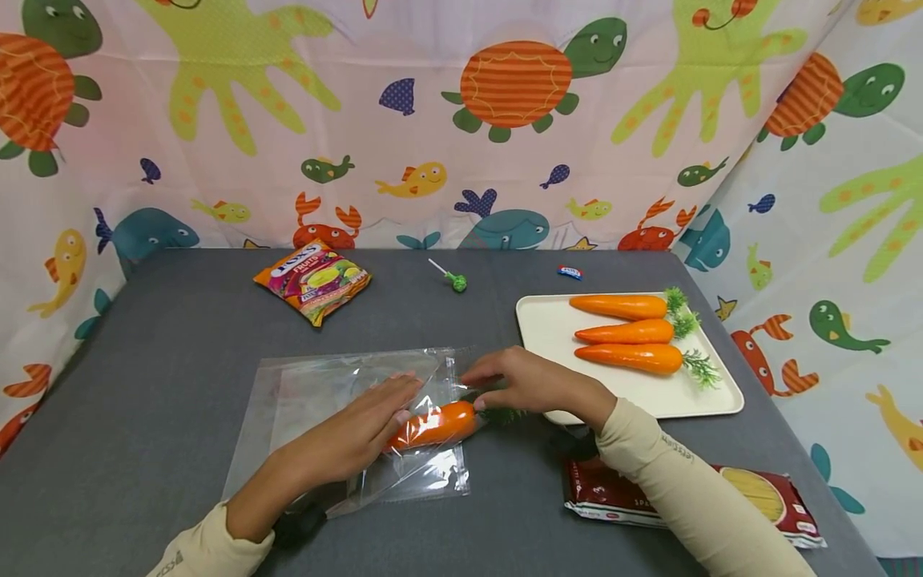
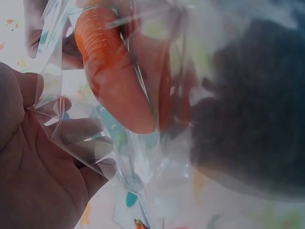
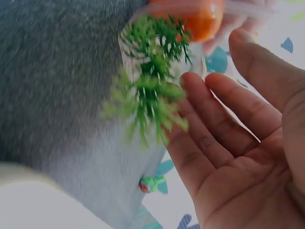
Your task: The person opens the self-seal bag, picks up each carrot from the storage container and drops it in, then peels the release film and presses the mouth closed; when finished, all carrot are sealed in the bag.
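Observation:
An orange carrot point(image 1: 436, 425) lies mostly inside a clear plastic bag point(image 1: 303, 401), its green leafy top point(image 3: 150, 81) sticking out at the bag's right end. My left hand point(image 1: 360, 429) reaches over the bag beside the carrot. In the left wrist view, the film gathers in folds at the thumb of this left hand point(image 2: 43, 143), which pinches it; some fingers show through the plastic. At the carrot's leafy end is my right hand point(image 1: 530, 385). Seen from its wrist, the right hand point(image 3: 238, 143) has extended fingers close to the leaves, with nothing gripped.
A cream tray point(image 1: 541, 344) with three carrots point(image 1: 630, 358) stands at the right. Under my right forearm lies a dark red spaghetti pack point(image 1: 613, 493). Farther back are a Fox's sweets bag point(image 1: 313, 280), a green lollipop point(image 1: 456, 280) and a small wrapped sweet point(image 1: 570, 272).

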{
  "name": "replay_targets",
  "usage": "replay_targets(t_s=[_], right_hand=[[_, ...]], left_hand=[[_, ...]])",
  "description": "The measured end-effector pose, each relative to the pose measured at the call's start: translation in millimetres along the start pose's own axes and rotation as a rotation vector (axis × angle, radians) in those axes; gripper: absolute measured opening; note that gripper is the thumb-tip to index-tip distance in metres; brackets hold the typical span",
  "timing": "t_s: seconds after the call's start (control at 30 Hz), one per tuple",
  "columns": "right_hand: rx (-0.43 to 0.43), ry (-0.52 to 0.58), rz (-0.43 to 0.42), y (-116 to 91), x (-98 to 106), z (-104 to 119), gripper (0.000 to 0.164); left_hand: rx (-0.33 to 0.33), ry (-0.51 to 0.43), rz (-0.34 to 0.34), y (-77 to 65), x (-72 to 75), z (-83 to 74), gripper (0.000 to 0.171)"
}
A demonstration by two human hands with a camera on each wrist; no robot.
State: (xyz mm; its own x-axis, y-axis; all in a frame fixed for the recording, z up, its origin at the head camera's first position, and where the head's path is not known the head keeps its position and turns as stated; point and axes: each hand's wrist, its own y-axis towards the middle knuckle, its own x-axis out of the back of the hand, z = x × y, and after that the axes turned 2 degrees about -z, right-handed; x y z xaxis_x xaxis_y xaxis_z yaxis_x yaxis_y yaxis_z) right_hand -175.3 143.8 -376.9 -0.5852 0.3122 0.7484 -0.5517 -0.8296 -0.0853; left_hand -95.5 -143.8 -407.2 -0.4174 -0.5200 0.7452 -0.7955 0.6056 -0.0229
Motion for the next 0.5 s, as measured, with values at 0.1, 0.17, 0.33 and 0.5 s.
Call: replay_targets(t_s=[0.1,0.17,0.33,0.5], right_hand=[[0.009,-0.035,-0.051,-7.7,4.9,-1.8,0.036],[0.009,-0.042,-0.084,-13.8,8.4,-4.1,0.034],[-0.016,-0.012,-0.145,-26.9,16.3,-9.8,0.031],[-0.083,0.028,-0.197,-42.1,24.4,-15.4,0.031]], left_hand=[[0.006,-0.005,0.005,-0.9,-0.3,-1.5,0.056],[0.003,-0.007,0.007,-0.4,-0.8,-1.9,0.056],[0.006,-0.008,0.013,-1.0,-1.0,-1.8,0.055],[0.01,-0.009,0.018,-1.5,-1.0,-0.9,0.054]])
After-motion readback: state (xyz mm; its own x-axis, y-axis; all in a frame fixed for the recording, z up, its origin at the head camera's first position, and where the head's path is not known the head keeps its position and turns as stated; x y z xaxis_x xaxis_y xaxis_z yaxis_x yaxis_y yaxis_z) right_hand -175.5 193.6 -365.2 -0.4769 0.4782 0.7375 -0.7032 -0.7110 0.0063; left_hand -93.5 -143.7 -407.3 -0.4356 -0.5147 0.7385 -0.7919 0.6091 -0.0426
